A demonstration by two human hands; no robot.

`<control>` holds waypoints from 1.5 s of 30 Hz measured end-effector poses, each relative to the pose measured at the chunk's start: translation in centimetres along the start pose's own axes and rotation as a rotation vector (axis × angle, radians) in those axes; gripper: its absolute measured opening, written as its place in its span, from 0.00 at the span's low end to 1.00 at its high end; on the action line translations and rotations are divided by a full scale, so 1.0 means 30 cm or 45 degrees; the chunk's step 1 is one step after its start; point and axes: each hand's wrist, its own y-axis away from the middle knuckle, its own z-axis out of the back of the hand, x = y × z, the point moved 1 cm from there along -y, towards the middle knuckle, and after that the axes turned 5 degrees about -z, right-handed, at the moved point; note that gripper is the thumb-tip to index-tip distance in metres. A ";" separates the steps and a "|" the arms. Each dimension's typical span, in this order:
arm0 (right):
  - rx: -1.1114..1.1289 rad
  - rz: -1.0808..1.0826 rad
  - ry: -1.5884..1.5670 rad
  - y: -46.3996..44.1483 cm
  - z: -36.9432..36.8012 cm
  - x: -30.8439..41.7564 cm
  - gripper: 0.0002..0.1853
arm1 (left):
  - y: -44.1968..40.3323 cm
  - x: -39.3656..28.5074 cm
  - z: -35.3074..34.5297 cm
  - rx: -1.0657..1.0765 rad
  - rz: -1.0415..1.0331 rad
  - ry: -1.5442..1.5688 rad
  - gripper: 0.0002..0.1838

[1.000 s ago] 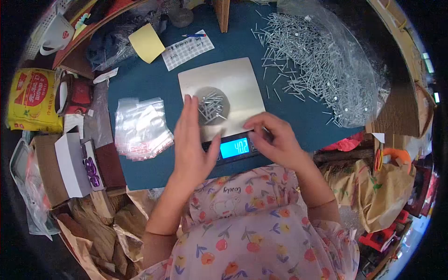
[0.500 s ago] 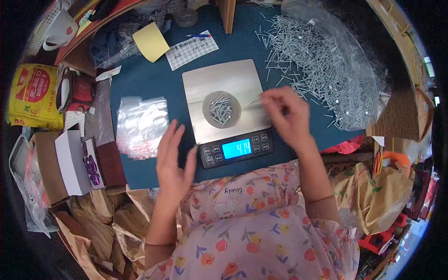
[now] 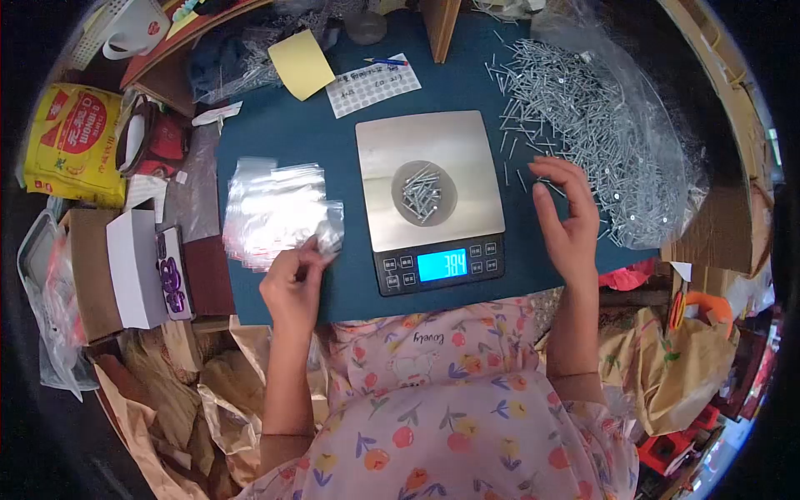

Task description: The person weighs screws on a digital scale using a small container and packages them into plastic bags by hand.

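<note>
Near the table's (image 3: pixel 346 287) front edge, the left hand (image 3: pixel 293 283) pinches one clear bag (image 3: pixel 332 221); the right hand (image 3: pixel 571 218), thumb and fingers apart, is beside one scale (image 3: pixel 429 137) bearing one dish (image 3: pixel 450 205) of many screws (image 3: pixel 422 193).

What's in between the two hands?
The silver scale, with a round dish of shiny metal pieces on top, between the left hand and right hand. The head view shows it.

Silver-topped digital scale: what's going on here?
The person's left hand pinches a clear plastic bag at a stack of similar bags. The right hand hovers by the loose silver screws; whether it holds one is unclear. A round grey dish of silver screws sits on the silver-topped black scale, its blue display lit.
</note>
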 end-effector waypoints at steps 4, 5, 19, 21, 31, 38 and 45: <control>0.011 0.031 -0.013 0.012 0.022 0.007 0.09 | -0.033 -0.023 0.044 0.018 -0.060 0.106 0.10; 0.016 0.037 -0.045 0.015 0.027 0.017 0.09 | -0.040 -0.043 0.057 0.000 -0.122 0.105 0.10; 0.965 0.179 -0.640 0.142 -0.134 0.184 0.09 | 0.017 -0.348 -0.018 0.503 -0.528 0.602 0.09; 1.081 0.133 -0.815 0.163 -0.137 0.172 0.08 | 0.022 -0.364 -0.024 0.507 -0.427 0.776 0.08; 0.918 0.019 -1.068 0.175 -0.119 0.131 0.07 | 0.022 -0.345 -0.031 0.560 -0.561 0.803 0.07; 0.417 0.028 -0.445 0.040 -0.153 0.080 0.16 | -0.038 -0.325 0.026 0.510 -0.786 0.528 0.07; 0.401 0.301 0.278 0.010 -0.268 0.072 0.42 | -0.004 -0.304 -0.004 0.674 -0.583 0.543 0.06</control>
